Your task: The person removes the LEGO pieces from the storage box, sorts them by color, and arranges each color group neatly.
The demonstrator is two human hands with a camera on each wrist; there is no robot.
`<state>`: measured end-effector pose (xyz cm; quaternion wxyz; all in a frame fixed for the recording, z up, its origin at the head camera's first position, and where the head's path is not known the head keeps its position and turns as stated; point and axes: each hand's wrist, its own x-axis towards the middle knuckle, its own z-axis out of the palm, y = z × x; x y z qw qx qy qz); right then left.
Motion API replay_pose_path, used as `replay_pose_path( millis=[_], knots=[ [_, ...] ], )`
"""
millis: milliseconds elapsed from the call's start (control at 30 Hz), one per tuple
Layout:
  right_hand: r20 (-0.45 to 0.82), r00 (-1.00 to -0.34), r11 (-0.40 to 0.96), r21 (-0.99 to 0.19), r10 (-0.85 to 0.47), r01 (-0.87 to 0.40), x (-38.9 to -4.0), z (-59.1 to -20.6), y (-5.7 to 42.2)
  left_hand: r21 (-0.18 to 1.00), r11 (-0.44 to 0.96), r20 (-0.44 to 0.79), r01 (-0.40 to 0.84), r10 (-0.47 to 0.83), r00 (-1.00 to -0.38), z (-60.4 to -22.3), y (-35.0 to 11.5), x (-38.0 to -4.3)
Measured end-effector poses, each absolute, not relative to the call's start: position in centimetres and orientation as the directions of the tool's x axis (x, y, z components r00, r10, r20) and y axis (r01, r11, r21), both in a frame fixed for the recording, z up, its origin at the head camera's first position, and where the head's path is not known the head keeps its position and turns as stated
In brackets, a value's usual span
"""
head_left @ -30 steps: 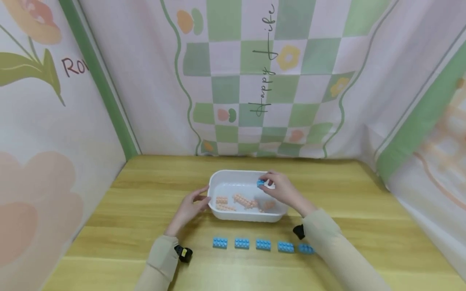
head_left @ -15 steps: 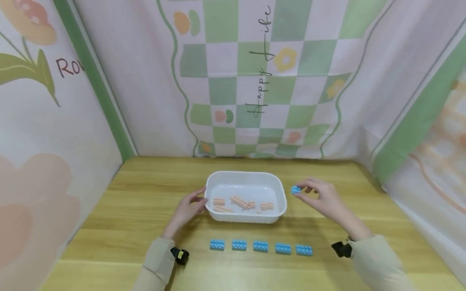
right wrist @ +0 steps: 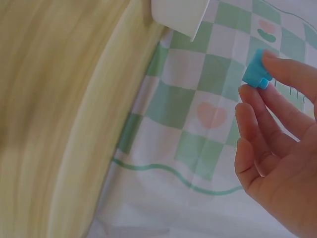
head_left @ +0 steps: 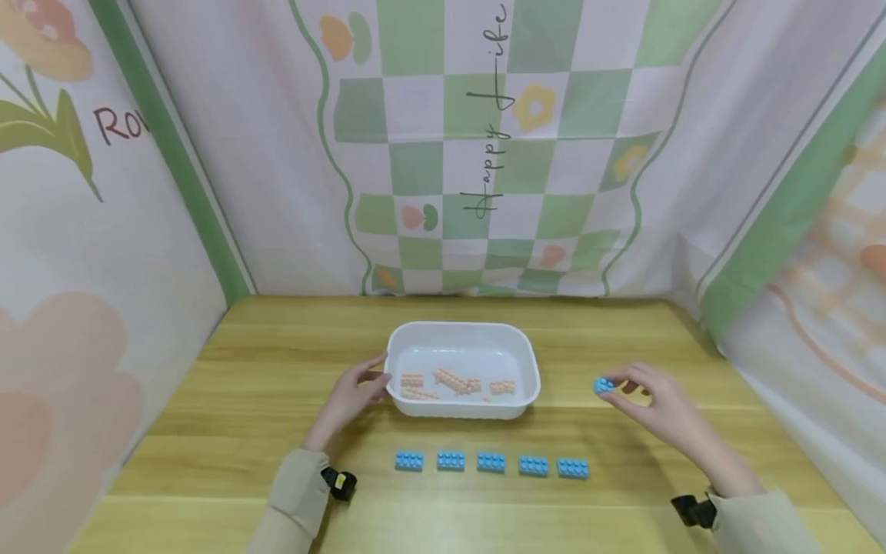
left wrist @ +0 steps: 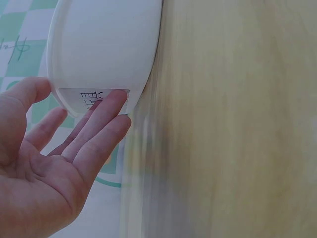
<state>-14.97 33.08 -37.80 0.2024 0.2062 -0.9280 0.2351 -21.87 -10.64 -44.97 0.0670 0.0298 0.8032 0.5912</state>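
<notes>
Between thumb and fingertips my right hand point(head_left: 654, 400) pinches a blue building brick point(head_left: 604, 385), held over the table to the right of the white plastic basin point(head_left: 462, 412). The right wrist view shows this blue brick point(right wrist: 257, 70) tilted, its studs partly covered by the thumb. My left hand point(head_left: 351, 396) touches the basin's left end. In the left wrist view its fairly straight fingers point(left wrist: 101, 124) lie against the outer wall near a printed label point(left wrist: 89, 96), the thumb at the rim. Several peach bricks point(head_left: 453, 380) lie inside the basin, some joined or overlapping.
In front of the basin, several blue bricks point(head_left: 491, 462) stand spaced in a row on the wooden table point(head_left: 429, 515). A checkered curtain point(head_left: 457, 169) hangs behind the table's back edge, with more cloth on both sides.
My right hand has carried the blue brick out from over the basin, to the right and toward me. My left hand has stayed at the basin's left end.
</notes>
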Motion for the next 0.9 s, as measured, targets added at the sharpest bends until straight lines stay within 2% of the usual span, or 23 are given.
replay_pose_path(
  millis=[500, 767, 900],
  knots=[
    [0.371, -0.891, 0.850, -0.349, -0.261, -0.394, -11.8, -39.5, 34.9, 0.947, 0.318, -0.076, -0.036, 0.114, -0.991, -45.0, -10.7, -22.2],
    [0.275, -0.919, 0.852, -0.368, -0.283, -0.372, -10.5, -41.2, 35.1, 0.952, 0.304, -0.080, -0.039, 0.121, -0.989, -45.1, -10.6, -22.1],
    [0.267, -0.916, 0.836, -0.388, -0.300, -0.387, -10.1, -42.0, 35.2, 0.953, 0.299, -0.085, -0.047, 0.117, -0.990, -45.1, -10.4, -22.1]
  ],
)
